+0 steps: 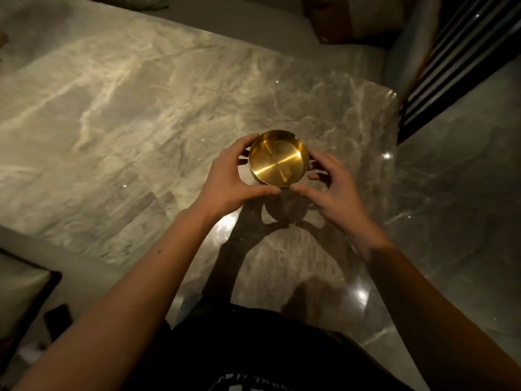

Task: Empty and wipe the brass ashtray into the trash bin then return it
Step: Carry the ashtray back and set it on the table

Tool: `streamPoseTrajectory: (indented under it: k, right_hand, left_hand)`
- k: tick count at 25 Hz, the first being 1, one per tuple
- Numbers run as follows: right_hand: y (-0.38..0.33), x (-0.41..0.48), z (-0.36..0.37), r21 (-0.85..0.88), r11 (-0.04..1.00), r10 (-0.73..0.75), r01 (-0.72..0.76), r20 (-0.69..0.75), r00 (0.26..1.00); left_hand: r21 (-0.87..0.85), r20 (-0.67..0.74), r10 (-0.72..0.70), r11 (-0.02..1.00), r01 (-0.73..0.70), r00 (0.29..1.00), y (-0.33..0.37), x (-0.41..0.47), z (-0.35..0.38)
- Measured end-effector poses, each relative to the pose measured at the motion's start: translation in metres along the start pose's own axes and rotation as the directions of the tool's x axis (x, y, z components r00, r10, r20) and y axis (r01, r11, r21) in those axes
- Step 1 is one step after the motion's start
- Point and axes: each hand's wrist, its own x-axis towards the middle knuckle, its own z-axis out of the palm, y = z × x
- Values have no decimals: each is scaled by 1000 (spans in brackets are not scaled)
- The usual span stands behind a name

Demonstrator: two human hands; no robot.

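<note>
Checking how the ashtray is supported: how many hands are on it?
2. The left hand wraps the brass ashtray's left side; the right hand cups its right side, thumb at the near rim. It looks held just above the marble table.

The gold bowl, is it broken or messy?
No, nothing stands out. The brass ashtray, held over the marble table, looks clean and whole; the gaps in its rim are just notches.

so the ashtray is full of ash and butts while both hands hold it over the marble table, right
Not full. The head view shows the ashtray with a clean, shiny bowl, no ash or butts. The rest holds: the left hand and right hand cup it over the marble table.
</note>
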Motion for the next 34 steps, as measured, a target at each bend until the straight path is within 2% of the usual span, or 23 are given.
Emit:
streamPoseTrajectory:
  k: [5, 8, 13, 18, 22, 28, 34]
  right_hand:
    - [-29, 45, 91, -65, 997, -28, 33, 66, 997]
    - [-50, 82, 165, -100, 993, -51, 56, 56, 997]
    - [-95, 127, 279, -96, 995, 14, -13, 9, 1000]
    - [-132, 165, 337, -96, 995, 5, -5, 9, 1000]
    - [-141, 185, 363, -120, 991, -56, 66, 85, 995]
    - [-165, 205, 426, -46, 990, -116, 136, 292, 949]
    - [-197, 230, 514, -45, 985, -136, 164, 367, 920]
  left_hand:
    - [-14, -55, -44, 999, 43, 998, -53, -2, -87]
    - [1, -69, -49, 999, 49, 996, -98, 5, -158]
    - [-12, 4, -68, 998, 69, 998, -160, 22, -275]
    - [-55, -41, -112, 992, 109, 993, -185, 29, -342]
    - [-15, -108, -152, 988, 152, 982, -193, 21, -367]
    - [26, -305, -233, 967, 253, 923, -209, -23, -420]
    - [23, -340, -247, 962, 271, 907, -256, -38, -502]
